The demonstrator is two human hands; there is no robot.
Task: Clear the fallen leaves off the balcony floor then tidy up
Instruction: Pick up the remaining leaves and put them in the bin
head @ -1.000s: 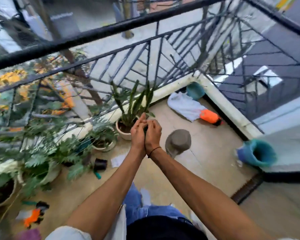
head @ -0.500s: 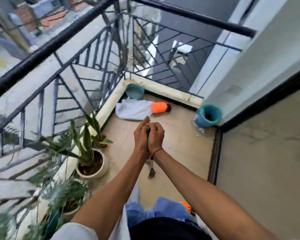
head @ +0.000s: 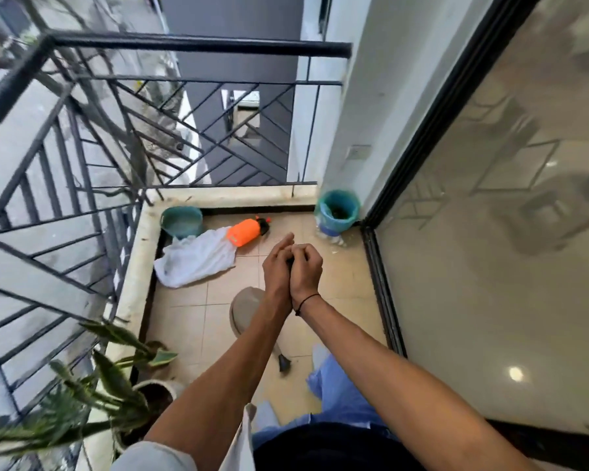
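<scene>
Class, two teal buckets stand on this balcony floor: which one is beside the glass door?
The teal bucket in the far right corner, by the wall and door frame. The other teal bucket sits in the railing corner, touching the white cloth.

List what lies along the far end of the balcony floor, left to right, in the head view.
Teal tub in the left corner → white cloth → orange spray bottle → teal bin in the right corner by the glass door.
</scene>
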